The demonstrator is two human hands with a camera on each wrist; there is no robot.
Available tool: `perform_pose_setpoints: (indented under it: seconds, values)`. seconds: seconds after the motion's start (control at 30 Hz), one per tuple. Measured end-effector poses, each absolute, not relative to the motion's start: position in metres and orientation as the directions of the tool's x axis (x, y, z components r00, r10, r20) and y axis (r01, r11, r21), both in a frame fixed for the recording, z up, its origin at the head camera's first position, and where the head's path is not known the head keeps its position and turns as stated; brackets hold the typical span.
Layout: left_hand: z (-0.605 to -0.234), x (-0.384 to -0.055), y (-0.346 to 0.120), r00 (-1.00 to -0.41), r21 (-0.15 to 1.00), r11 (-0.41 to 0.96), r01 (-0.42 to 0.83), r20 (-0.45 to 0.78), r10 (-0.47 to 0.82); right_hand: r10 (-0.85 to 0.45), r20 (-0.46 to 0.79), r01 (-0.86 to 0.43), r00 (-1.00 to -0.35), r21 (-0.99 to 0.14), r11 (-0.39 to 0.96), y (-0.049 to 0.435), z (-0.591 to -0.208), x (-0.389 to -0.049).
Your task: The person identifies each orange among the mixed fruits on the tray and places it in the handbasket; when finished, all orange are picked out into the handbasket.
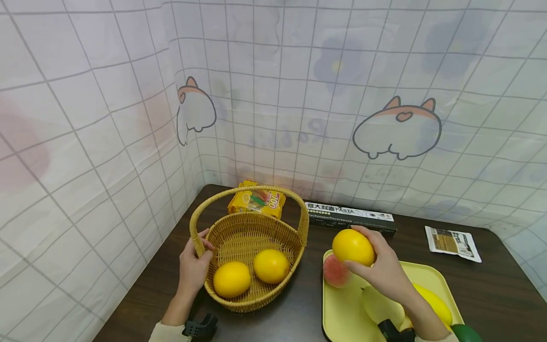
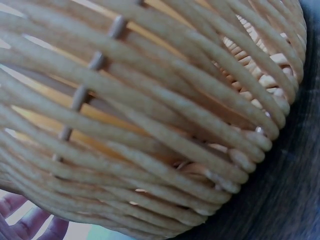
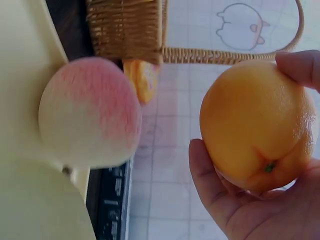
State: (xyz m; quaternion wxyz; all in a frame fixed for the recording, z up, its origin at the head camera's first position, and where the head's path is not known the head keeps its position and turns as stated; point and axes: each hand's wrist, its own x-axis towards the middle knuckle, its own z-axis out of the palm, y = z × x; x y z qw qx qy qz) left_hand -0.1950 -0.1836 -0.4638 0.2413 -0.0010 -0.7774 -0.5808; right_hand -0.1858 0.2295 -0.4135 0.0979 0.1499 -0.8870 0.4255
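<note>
My right hand [image 1: 386,268] holds a yellow-orange orange [image 1: 353,247] above the tray, thumb and fingers around its sides. A green stem end shows on this orange [image 3: 260,125] in the right wrist view. At the left, my left hand [image 1: 194,263] grips the side of a wicker basket [image 1: 245,306] near the foot of its tall handle. Two more oranges [image 1: 232,279] lie inside the basket. Below the held orange, a pink peach [image 1: 336,271] sits in the pale yellow tray [image 1: 331,318], beside a pale green pear [image 1: 380,304] partly hidden by my right wrist.
A long yellow fruit [image 1: 433,304] and a dark green item [image 1: 466,333] are at the tray's right. Behind stand a yellow snack packet [image 1: 256,199] and a black-and-white pasta box [image 1: 350,218]. A white sachet [image 1: 453,243] lies at the right. Gridded cloth encloses the dark table.
</note>
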Motion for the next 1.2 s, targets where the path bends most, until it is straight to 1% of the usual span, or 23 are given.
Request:
perform_pose_setpoints:
  seconds: [0.23, 0.57, 0.83, 1.2]
  values:
    - [-0.464, -0.196, -0.183, -0.885, 0.903, 0.326, 0.280, 0.374, -0.276, -0.197, 0.280, -0.342, -0.940, -0.799, 0.496, 0.212, -0.419, -0.189]
    - [-0.465, -0.195, -0.183, -0.881, 0.895, 0.341, 0.288, 0.387, -0.272, -0.230, 0.272, -0.345, -0.934, -0.851, 0.396, 0.189, -0.411, -0.191]
    - [-0.465, -0.196, -0.183, -0.881, 0.895, 0.339, 0.291, 0.389, -0.269, -0.263, 0.272, -0.347, -0.926, -0.887, 0.303, 0.172, -0.410, -0.197]
    - [-0.467, -0.197, -0.184, -0.881, 0.896, 0.333, 0.293, 0.388, -0.270, -0.275, 0.300, -0.370, -0.913, -0.895, 0.251, 0.157, -0.409, -0.201]
